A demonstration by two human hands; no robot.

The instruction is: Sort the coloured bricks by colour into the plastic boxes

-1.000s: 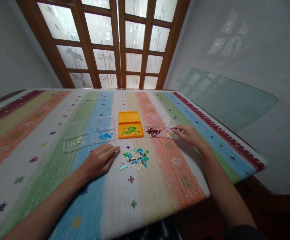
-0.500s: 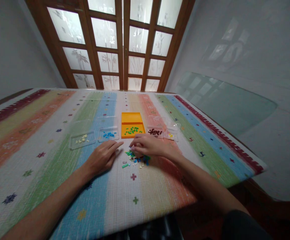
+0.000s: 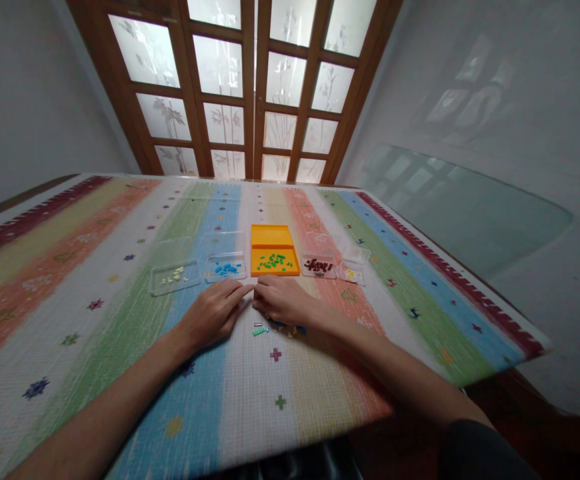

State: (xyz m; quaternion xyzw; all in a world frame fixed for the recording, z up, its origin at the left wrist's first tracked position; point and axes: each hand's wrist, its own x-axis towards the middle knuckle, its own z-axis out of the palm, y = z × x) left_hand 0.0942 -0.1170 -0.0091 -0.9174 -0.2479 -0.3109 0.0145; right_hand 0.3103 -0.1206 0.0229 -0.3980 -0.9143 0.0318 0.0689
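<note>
My right hand (image 3: 285, 301) lies over the pile of small loose bricks (image 3: 270, 329) on the striped cloth, hiding most of it; its fingertips are curled down at the pile's left edge, and whether they pinch a piece is hidden. My left hand (image 3: 215, 312) rests flat on the cloth just left of the pile, fingers stretched out and empty, its fingertips almost touching those of the right hand. Right behind both hands stands the orange tray (image 3: 274, 240) with green pieces.
A row of clear boxes flanks the orange tray: pale yellow pieces (image 3: 175, 276), blue pieces (image 3: 227, 268), dark brown pieces (image 3: 319, 265), yellow pieces (image 3: 353, 273). The table edge (image 3: 495, 293) runs along the right; a wooden glazed door stands behind.
My right hand came from the far-right clear box to the loose pile and now covers it, shifted left towards my left hand. My left hand stayed flat in place.
</note>
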